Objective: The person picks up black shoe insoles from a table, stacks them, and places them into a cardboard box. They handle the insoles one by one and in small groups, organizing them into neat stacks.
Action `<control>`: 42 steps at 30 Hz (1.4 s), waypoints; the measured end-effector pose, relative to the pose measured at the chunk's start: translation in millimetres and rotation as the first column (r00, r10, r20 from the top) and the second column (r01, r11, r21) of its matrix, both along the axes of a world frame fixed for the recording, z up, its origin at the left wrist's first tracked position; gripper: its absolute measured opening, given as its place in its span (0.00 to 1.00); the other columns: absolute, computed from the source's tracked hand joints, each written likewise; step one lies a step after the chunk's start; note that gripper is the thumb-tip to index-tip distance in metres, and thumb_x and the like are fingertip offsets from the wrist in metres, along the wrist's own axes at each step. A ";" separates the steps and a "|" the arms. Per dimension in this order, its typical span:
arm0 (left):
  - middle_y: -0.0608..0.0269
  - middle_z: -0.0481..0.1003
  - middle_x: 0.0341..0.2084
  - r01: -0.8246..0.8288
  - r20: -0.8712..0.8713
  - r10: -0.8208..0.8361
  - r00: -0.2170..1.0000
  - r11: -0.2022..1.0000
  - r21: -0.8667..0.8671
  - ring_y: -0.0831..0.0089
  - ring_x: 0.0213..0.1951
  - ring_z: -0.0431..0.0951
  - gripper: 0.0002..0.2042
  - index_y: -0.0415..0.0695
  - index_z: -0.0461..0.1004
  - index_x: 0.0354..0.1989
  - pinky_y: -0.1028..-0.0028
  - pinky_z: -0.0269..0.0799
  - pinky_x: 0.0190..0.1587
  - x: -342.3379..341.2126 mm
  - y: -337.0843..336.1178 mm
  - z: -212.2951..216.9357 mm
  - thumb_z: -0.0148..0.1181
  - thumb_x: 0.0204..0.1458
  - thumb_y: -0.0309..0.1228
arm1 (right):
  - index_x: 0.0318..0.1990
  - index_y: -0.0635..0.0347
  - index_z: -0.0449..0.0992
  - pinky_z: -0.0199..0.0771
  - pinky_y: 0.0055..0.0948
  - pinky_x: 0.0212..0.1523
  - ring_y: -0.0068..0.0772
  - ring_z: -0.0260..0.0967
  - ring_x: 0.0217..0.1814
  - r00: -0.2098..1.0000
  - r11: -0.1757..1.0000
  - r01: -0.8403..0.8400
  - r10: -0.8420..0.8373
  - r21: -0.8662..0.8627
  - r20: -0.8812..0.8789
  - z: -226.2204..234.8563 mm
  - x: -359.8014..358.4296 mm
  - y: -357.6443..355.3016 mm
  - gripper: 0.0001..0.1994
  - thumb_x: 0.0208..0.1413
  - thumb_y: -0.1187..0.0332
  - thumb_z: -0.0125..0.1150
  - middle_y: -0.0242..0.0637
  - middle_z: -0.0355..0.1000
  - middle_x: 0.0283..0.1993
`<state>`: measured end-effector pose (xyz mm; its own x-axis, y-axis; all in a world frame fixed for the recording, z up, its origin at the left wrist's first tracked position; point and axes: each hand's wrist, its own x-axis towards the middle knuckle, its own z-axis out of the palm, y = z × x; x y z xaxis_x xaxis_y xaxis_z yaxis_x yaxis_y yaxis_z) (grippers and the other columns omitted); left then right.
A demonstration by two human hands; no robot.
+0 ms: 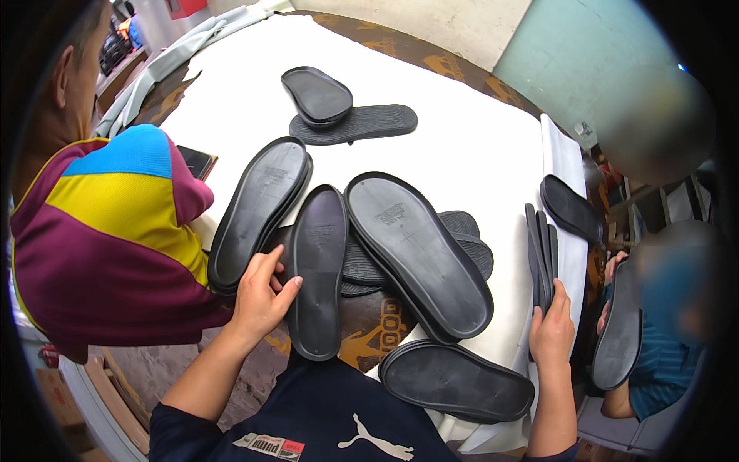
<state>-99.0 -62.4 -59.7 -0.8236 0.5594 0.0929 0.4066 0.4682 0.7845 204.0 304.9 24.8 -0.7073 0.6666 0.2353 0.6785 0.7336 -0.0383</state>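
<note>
My left hand [260, 299] is open, its fingers spread beside a stack of black shoe soles [260, 212]. The thumb lies close to the left edge of a single narrow-looking sole [317, 269]; whether it touches cannot be made out. At the right, my right hand [553, 327] is closed around several black soles [542, 250] standing on edge. Between my hands, a larger stack of soles [419, 254] lies slanted across other soles with ribbed undersides [363, 262]. Closer to me, another stack [458, 381] lies crosswise at the table's near edge.
White sheet material [462, 131] covers much of the brown patterned table [362, 339]. Farther back lie soles [317, 96] and a ribbed-side-up sole [358, 123]. A person in a multicoloured top [115, 239] is at left, near a phone [196, 162]. Another person at right holds a sole [618, 331].
</note>
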 end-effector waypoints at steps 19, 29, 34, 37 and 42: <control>0.57 0.81 0.42 0.329 0.406 -0.654 0.638 0.708 0.625 0.74 0.43 0.81 0.19 0.34 0.72 0.58 0.71 0.77 0.48 32.4 98.5 121.3 0.58 0.67 0.37 | 0.56 0.63 0.78 0.77 0.38 0.52 0.46 0.76 0.49 0.846 0.841 -0.534 0.529 0.091 0.067 222.2 -201.6 -55.1 0.25 0.52 0.63 0.73 0.48 0.79 0.48; 0.58 0.81 0.46 -0.282 0.620 -0.525 0.582 0.585 0.760 0.74 0.46 0.81 0.20 0.35 0.74 0.55 0.73 0.78 0.51 9.1 59.3 60.8 0.48 0.72 0.42 | 0.70 0.71 0.58 0.76 0.27 0.51 0.29 0.74 0.53 0.862 0.203 -0.497 0.002 -0.844 -0.507 70.7 -206.8 -124.9 0.30 0.69 0.62 0.59 0.49 0.73 0.57; 0.49 0.73 0.60 -0.467 0.625 -0.757 0.190 0.490 0.736 0.59 0.59 0.76 0.28 0.35 0.66 0.65 0.61 0.73 0.63 5.7 59.1 34.6 0.36 0.73 0.48 | 0.67 0.73 0.63 0.69 0.25 0.60 0.26 0.73 0.56 0.600 0.174 -0.784 -0.035 -0.596 -0.799 36.5 -202.8 -139.3 0.22 0.72 0.68 0.52 0.43 0.76 0.56; 0.49 0.73 0.60 -0.485 0.540 -0.830 0.136 0.420 0.767 0.59 0.59 0.76 0.28 0.35 0.65 0.66 0.61 0.73 0.64 6.2 61.9 25.9 0.36 0.73 0.48 | 0.66 0.74 0.65 0.70 0.27 0.61 0.29 0.73 0.59 0.637 0.175 -0.749 -0.074 -0.639 -0.767 36.8 -193.4 -132.4 0.21 0.71 0.69 0.51 0.44 0.75 0.57; 0.46 0.72 0.60 -0.422 0.634 -0.703 0.322 0.493 0.761 0.56 0.60 0.75 0.30 0.33 0.63 0.67 0.59 0.72 0.65 20.7 67.4 17.7 0.31 0.73 0.49 | 0.68 0.72 0.61 0.71 0.28 0.60 0.31 0.74 0.58 0.623 0.222 -0.763 0.003 -0.607 -0.782 28.1 -164.8 -139.6 0.26 0.68 0.67 0.59 0.46 0.73 0.59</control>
